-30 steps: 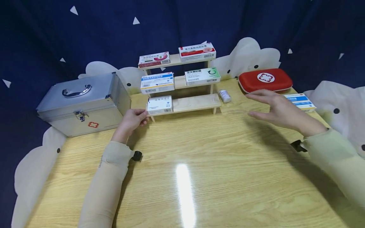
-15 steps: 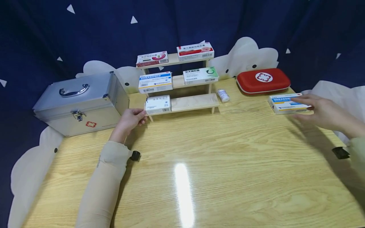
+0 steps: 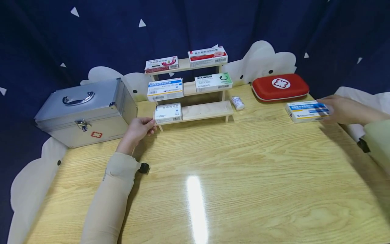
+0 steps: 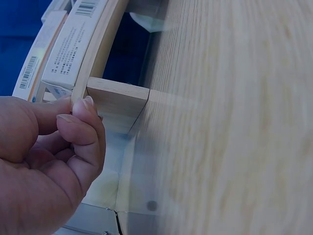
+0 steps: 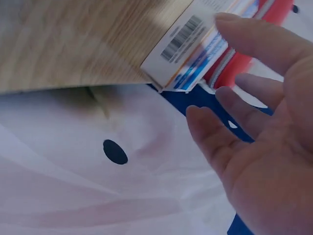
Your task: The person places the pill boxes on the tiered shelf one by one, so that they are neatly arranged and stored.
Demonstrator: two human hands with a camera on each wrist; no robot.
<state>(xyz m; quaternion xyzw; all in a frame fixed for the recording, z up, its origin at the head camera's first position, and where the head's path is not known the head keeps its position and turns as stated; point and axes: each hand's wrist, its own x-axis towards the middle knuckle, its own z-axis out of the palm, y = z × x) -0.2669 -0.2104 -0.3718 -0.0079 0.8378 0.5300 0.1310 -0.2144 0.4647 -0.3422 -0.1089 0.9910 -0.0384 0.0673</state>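
My left hand (image 3: 138,130) pinches the left end of the lowest step of a wooden tiered rack (image 3: 210,109). In the left wrist view the thumb and curled fingers (image 4: 80,132) meet at the board's corner, beside a white medicine box (image 3: 168,113) on that step. On the right, my right hand (image 3: 338,106) is at the right end of a blue-and-white medicine box (image 3: 307,111) lying on the table. Its fingers (image 5: 259,41) are spread, one tip at the box's edge in the right wrist view, and not closed round it.
Several medicine boxes (image 3: 213,81) sit on the rack's upper steps. A small white bottle (image 3: 237,103) lies at its right, before a red first-aid case (image 3: 280,87). A silver medical chest (image 3: 85,112) stands left. Behind the table (image 3: 243,169) hangs a dark blue curtain (image 3: 122,30).
My right hand has moved right, from in front of the red case to the blue-and-white box's right end, uncovering the box. The left hand stays at the rack.
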